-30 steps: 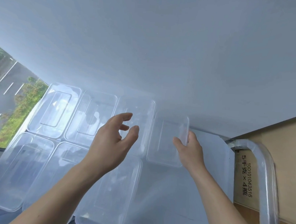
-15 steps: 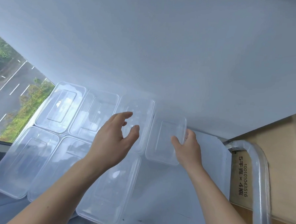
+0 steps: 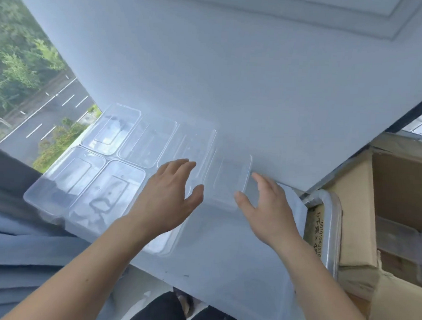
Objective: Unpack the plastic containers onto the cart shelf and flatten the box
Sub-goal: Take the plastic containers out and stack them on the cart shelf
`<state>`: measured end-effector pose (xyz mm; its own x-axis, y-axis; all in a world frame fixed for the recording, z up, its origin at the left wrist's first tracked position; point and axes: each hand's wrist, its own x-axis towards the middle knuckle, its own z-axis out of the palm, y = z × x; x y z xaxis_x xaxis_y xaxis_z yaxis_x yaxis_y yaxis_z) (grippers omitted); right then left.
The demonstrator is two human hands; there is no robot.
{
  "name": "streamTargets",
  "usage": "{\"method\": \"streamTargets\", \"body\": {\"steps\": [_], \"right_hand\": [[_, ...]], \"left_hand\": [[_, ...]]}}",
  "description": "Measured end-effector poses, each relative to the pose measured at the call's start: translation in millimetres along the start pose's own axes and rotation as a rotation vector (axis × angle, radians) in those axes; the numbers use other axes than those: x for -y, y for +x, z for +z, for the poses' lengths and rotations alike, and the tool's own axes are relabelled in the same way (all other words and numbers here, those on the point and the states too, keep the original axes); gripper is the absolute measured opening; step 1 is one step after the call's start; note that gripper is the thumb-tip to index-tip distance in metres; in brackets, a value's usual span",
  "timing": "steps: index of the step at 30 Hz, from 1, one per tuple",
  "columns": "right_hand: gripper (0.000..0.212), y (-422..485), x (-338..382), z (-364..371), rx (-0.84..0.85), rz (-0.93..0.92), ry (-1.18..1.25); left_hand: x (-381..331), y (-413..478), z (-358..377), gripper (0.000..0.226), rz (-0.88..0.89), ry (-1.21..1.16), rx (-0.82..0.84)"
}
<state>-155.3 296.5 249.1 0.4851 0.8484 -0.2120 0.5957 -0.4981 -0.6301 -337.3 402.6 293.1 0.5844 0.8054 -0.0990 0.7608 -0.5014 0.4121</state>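
Several clear plastic containers lie in two rows on the pale cart shelf [image 3: 236, 266]. The rightmost one in the back row, a small clear container [image 3: 226, 177], stands between my hands. My left hand [image 3: 169, 196] hovers just left of it with fingers spread and holds nothing. My right hand [image 3: 266, 206] is just right of it, fingers straight, apart from its rim. The open cardboard box [image 3: 358, 216] stands at the right, with more clear containers [image 3: 401, 238] visible inside.
A white wall rises right behind the shelf. The cart's metal handle [image 3: 333, 230] curves up between shelf and box. A window at the left looks onto a road and trees. A grey curtain [image 3: 6, 227] hangs at the lower left. My legs show below the shelf edge.
My right hand has let go of the small container, which now rests on the shelf, and both hands have drawn back slightly. The view has tilted up and pulled away.
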Motion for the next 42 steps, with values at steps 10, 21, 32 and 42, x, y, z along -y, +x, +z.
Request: {"method": "streamTargets", "body": {"steps": [10, 21, 32, 42], "right_hand": [[0.065, -121.2, 18.3, -28.4, -0.170, -0.053, -0.055], [0.073, -231.4, 0.4, -30.5, -0.277, 0.166, -0.037], [0.072, -319.9, -80.8, -76.7, -0.429, 0.290, 0.071], [0.066, -391.8, -198.1, -151.6, -0.457, 0.252, 0.079]], "left_hand": [[-21.7, -62.0, -5.0, 0.083, 0.253, -0.013, -0.008], [-59.5, -125.9, 12.6, 0.085, 0.459, -0.103, 0.124], [-178.7, -163.2, 49.5, 0.081, 0.632, -0.013, 0.202], [-306.9, -221.4, 110.0, 0.067, 0.618, 0.012, 0.189]]}}
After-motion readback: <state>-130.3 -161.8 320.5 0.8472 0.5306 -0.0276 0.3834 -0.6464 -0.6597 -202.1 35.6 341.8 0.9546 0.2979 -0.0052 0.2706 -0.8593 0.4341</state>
